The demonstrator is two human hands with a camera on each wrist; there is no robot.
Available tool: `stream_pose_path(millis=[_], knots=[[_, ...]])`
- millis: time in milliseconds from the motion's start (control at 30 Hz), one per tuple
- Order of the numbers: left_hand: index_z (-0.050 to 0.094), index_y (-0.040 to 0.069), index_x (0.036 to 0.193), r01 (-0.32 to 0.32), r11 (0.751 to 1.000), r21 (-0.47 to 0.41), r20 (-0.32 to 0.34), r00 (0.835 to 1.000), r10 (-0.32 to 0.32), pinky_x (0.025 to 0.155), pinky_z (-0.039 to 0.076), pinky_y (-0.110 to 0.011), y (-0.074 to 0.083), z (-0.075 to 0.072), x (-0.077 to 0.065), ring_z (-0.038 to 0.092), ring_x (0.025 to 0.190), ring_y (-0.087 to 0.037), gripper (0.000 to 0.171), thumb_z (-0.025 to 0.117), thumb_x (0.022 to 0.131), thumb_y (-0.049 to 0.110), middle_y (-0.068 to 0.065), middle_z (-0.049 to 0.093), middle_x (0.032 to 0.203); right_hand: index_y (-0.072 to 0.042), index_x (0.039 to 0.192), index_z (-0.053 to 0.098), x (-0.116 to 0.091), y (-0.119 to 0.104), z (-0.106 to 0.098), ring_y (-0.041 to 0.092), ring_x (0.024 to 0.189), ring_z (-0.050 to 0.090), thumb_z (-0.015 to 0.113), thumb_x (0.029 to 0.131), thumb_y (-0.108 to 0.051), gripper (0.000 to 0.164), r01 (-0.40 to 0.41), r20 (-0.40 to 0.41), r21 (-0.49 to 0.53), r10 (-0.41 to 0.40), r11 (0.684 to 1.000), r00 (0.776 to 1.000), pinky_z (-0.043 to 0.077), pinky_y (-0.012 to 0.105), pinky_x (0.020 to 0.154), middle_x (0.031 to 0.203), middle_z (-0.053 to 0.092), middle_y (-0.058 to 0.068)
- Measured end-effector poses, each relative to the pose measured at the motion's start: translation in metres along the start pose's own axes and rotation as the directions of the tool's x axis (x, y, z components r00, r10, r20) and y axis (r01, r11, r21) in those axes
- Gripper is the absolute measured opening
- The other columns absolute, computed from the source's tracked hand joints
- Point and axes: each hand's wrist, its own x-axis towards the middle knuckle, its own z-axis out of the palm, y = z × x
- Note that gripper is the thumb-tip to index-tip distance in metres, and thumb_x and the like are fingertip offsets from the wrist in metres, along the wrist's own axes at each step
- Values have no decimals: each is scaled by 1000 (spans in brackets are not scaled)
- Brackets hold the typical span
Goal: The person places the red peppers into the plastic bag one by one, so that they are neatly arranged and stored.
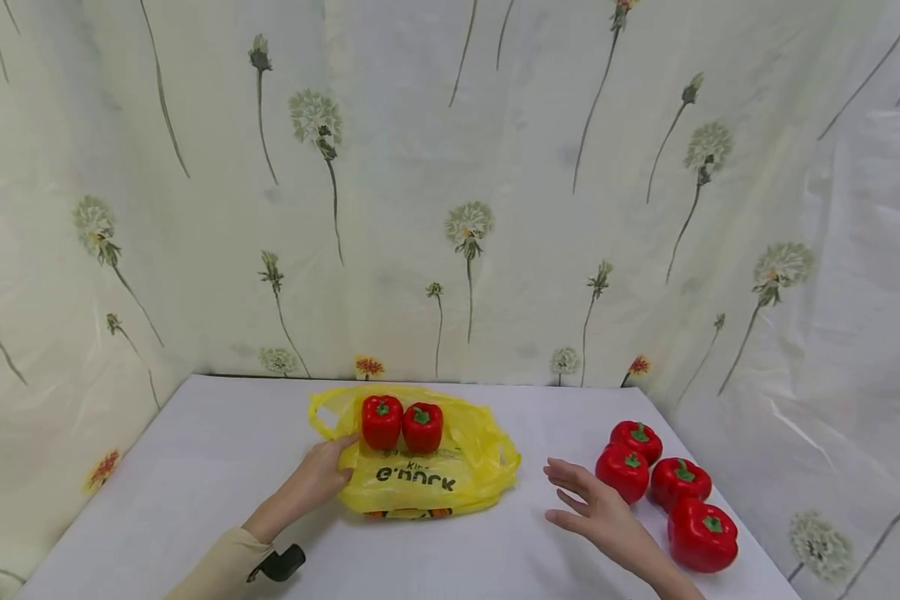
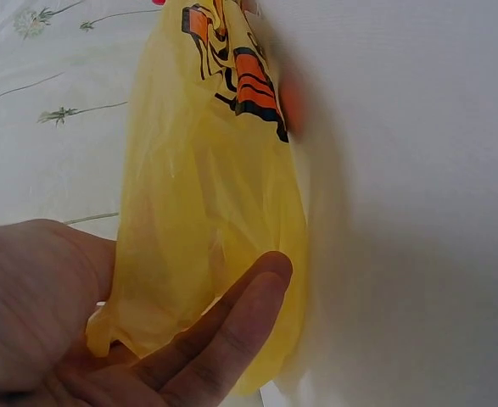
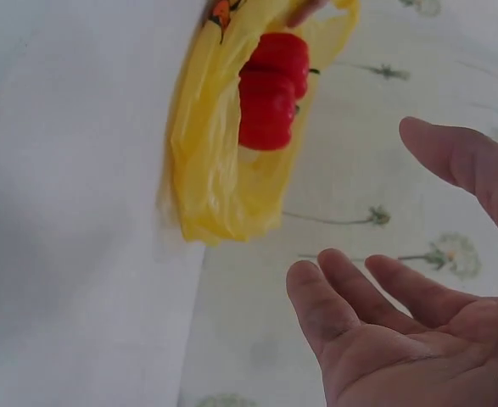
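Note:
A yellow plastic bag [image 1: 487,467] with dark lettering lies on the table, its mouth spread. Two red bell peppers, a left one [image 1: 382,422] and a right one [image 1: 422,428], sit side by side at the bag; the right wrist view shows both peppers [image 3: 265,110] within its opening. My left hand [image 1: 315,479] holds the bag's left edge; in the left wrist view its fingers [image 2: 232,331] lie against the plastic and the thumb tip is hidden. Raised over the table between bag and loose peppers, my right hand [image 1: 592,508] holds nothing, fingers spread and thumb apart.
Several more red bell peppers [image 1: 702,535] are grouped at the table's right side, just beyond my right hand. The white table [image 1: 217,433] ends at a curtain [image 1: 390,208] printed with dandelions, which hangs behind and along both sides.

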Motion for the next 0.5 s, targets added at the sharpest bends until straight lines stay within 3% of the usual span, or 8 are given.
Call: stream_pose_path(millis=[233, 500], knots=[[52, -9, 132, 6, 1000, 4, 0, 1000, -6, 44, 34, -21, -1, 1, 0, 39, 52, -11, 55, 65, 79, -7, -28, 54, 134, -15, 145, 37, -13, 10, -16, 37, 134, 44, 83, 68, -40, 93, -59, -60, 16, 60, 998, 996, 54, 35, 88, 146, 46, 15], [51, -9, 133, 4, 1000, 4, -2, 1000, -4, 44, 34, -21, -2, 2, 1, 39, 51, -11, 55, 64, 79, -7, -28, 53, 135, -17, 150, 28, -35, 20, -45, 38, 138, 37, 81, 70, -45, 100, -163, -165, 13, 163, 987, 973, 53, 37, 90, 151, 37, 16]])
